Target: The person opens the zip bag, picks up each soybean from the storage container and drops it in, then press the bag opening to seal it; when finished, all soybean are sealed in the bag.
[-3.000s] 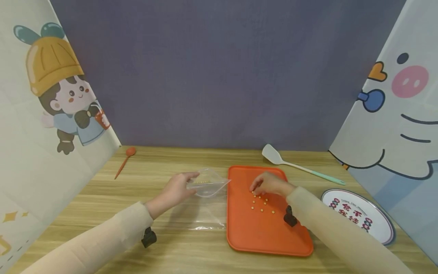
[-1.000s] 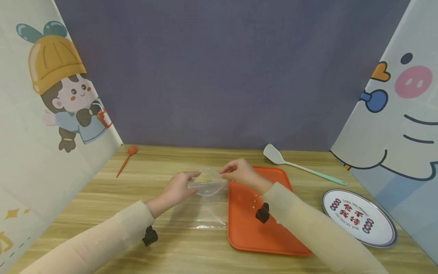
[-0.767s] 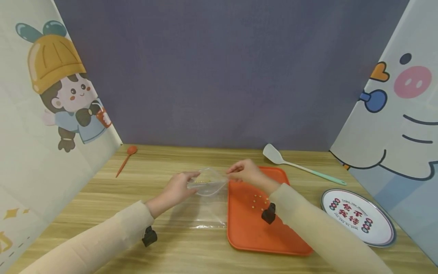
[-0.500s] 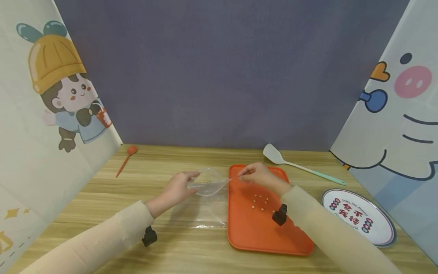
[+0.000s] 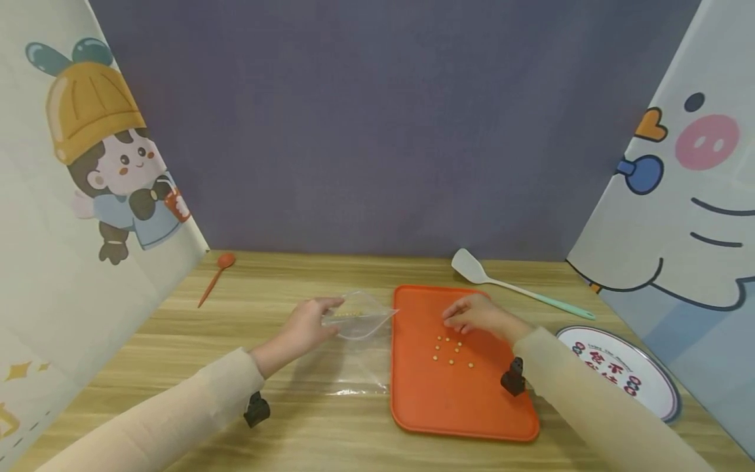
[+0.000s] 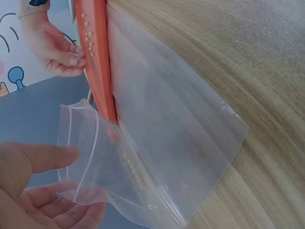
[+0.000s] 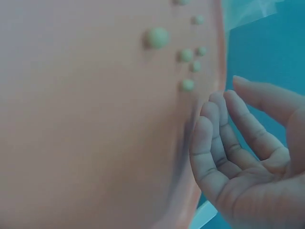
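Note:
My left hand [image 5: 307,324] holds the mouth of a clear zip-lock bag [image 6: 167,114] between thumb and fingers, so the mouth gapes. The rest of the bag lies flat on the wooden table. Several pale yellow soybeans [image 6: 131,167] show through its plastic. To the right, an orange tray [image 5: 425,403] carries more soybeans [image 5: 451,362], scattered near its middle. My right hand [image 5: 474,313] hovers just behind these beans. In the right wrist view its fingers [image 7: 202,136] are loosely bent, thumb apart, with nothing visible between them.
A white spatula [image 5: 468,265] with a mint-green handle lies behind the tray. At the right, a white oval plate [image 5: 613,367] with red lettering is partly covered by my right sleeve. A small red spoon [image 5: 224,262] lies at the back left.
My right hand went from the tray to the bag's mouth, then drew back right over the tray, its fingers now looser. The left hand kept holding the bag in place.

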{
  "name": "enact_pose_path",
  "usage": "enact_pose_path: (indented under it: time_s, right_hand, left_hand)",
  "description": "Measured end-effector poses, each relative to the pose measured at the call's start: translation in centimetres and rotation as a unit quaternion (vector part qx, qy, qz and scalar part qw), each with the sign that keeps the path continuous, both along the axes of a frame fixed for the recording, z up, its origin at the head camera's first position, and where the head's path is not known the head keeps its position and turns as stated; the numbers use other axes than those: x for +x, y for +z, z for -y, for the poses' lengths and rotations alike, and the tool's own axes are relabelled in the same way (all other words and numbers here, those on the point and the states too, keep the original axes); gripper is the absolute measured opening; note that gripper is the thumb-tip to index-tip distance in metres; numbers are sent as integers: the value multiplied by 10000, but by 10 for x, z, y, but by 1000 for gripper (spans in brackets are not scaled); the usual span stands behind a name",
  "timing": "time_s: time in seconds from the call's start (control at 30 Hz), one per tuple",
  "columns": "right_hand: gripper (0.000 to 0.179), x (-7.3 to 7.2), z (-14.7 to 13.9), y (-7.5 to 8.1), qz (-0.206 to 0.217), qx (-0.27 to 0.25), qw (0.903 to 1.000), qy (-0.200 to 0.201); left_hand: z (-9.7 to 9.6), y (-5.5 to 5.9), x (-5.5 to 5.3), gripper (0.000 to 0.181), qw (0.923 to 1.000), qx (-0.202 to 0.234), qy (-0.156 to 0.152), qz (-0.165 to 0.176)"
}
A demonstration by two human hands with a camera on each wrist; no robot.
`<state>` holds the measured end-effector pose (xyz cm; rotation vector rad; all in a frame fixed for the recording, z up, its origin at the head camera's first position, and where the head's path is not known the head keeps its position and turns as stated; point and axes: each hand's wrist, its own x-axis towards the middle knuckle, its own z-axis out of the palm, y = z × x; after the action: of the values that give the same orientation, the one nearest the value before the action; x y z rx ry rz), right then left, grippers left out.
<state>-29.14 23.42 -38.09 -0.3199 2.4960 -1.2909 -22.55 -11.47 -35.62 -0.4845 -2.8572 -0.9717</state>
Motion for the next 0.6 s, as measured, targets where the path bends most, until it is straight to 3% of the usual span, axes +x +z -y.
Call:
enact_pose_path:
  time_s: [0.17, 0.6]
  right_hand:
    - [26, 9, -4, -4, 141, -24, 9998, 115]
    - [23, 17, 1, -6, -223, 155, 9995, 160]
  left_hand:
    - [0, 0, 1, 57, 10000, -9, 4, -1]
    - [0, 1, 2, 58, 10000, 47, -49, -2]
